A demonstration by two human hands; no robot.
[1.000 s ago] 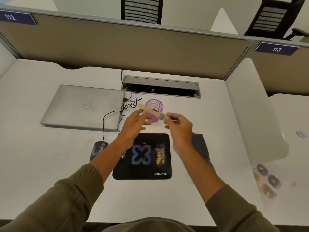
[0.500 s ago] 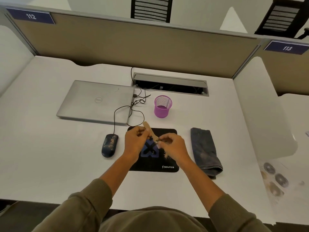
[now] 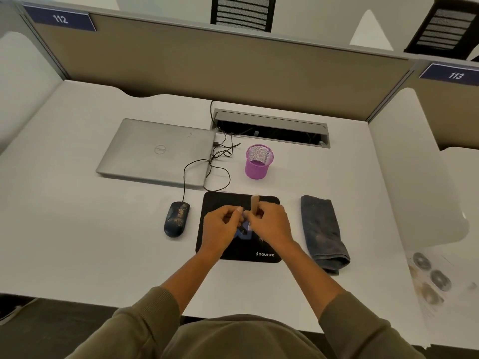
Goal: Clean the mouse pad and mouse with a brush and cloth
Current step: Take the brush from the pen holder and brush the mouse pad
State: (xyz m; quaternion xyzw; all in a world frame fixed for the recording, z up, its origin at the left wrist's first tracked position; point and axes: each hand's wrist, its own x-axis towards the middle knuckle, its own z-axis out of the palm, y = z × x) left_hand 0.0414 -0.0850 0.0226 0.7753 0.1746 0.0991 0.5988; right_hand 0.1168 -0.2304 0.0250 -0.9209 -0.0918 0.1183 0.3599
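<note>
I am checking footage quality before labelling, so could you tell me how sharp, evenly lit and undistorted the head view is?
Head view: the hands, left hand and right hand, and the brush are motion-blurred over the mouse pad; the laptop and cloth stay fairly sharp; lighting is soft and even, with faint shadows; wide-angle bending curves the partition.

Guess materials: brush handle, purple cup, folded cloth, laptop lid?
Brush handle: pale tan and matte, likely bare wood.
Purple cup: see-through perforated wall, probably coated metal mesh.
Cloth: dark grey, soft thick folds, looks like terry or microfibre, with brownish stains.
Laptop lid: silver with a satin sheen, aluminium or painted plastic; cannot tell which.
</note>
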